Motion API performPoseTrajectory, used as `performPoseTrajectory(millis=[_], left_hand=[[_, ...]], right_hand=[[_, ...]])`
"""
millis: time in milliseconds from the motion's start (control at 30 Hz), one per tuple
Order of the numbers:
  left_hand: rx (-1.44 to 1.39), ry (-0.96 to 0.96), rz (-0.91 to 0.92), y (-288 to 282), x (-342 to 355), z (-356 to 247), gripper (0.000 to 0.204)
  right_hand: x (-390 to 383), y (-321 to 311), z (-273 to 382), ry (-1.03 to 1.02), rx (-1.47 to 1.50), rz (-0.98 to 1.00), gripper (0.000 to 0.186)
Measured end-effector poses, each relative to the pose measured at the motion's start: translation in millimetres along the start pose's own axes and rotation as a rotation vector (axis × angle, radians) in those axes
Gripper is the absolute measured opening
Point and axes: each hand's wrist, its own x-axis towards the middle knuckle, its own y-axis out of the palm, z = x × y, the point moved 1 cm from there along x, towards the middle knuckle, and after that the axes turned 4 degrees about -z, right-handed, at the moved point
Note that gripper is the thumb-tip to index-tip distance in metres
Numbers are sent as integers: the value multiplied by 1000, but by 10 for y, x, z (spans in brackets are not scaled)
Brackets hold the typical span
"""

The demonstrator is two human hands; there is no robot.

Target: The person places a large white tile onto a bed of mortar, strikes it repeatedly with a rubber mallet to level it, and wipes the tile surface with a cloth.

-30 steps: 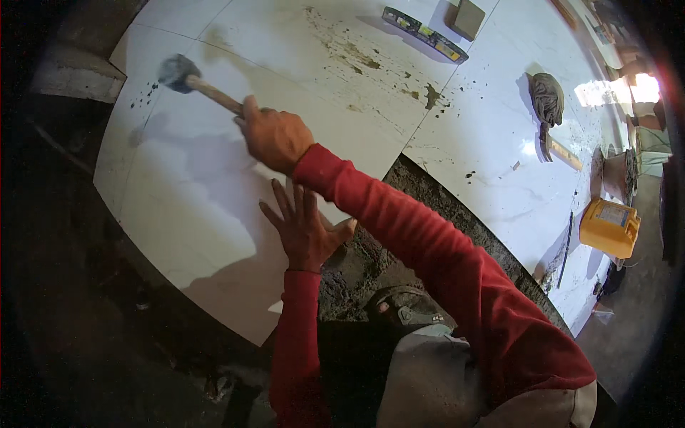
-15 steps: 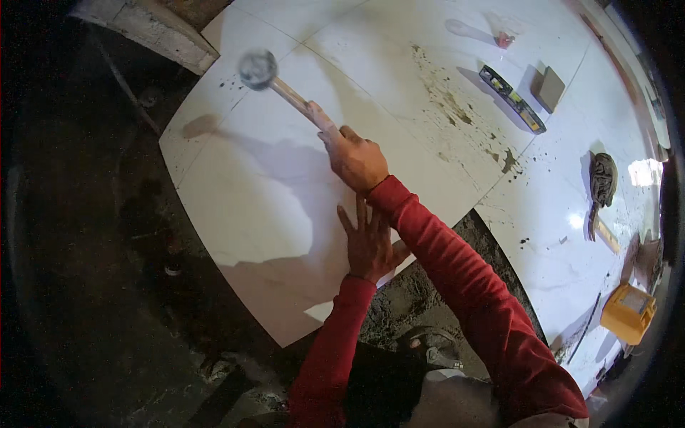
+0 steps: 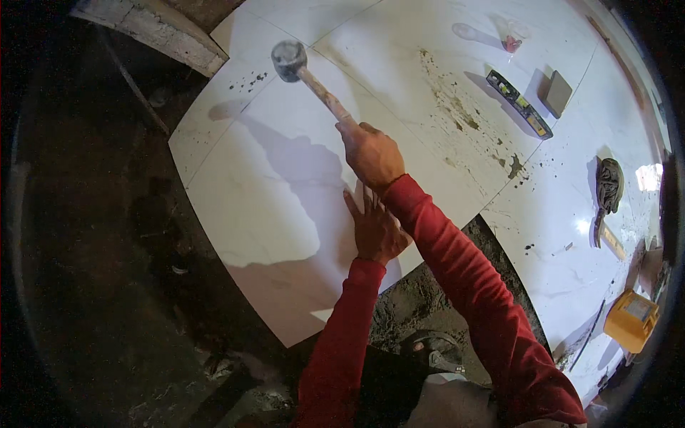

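My right hand is closed round the wooden handle of a rubber mallet. The mallet's dark grey head, slightly blurred, hangs over the far part of a large white floor tile, and its shadow falls to the left. My left hand lies flat on that tile with fingers spread, close below the right wrist. The right forearm partly hides its fingertips. Grey mortar shows past the tile's near right edge.
Right of me on laid tiles lie a spirit level, a grey block, a dark glove-like bundle and a yellow box. Wet mortar smears mark the tiles. A rough beam stands far left, beside dark ground.
The mallet and my right hand have shifted a little right, and the mallet's head now sits nearer the handle's line away from me. My left hand stays on the tile.
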Motion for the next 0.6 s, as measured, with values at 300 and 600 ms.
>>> performPoseTrajectory(millis=[300, 600], left_hand=[[-84, 20, -96, -23, -41, -49, 78], [-282, 236, 51, 56, -202, -722, 72]], right_hand=[[-385, -283, -232, -13, -103, 85, 54], [-817, -810, -124, 118, -146, 70, 45]])
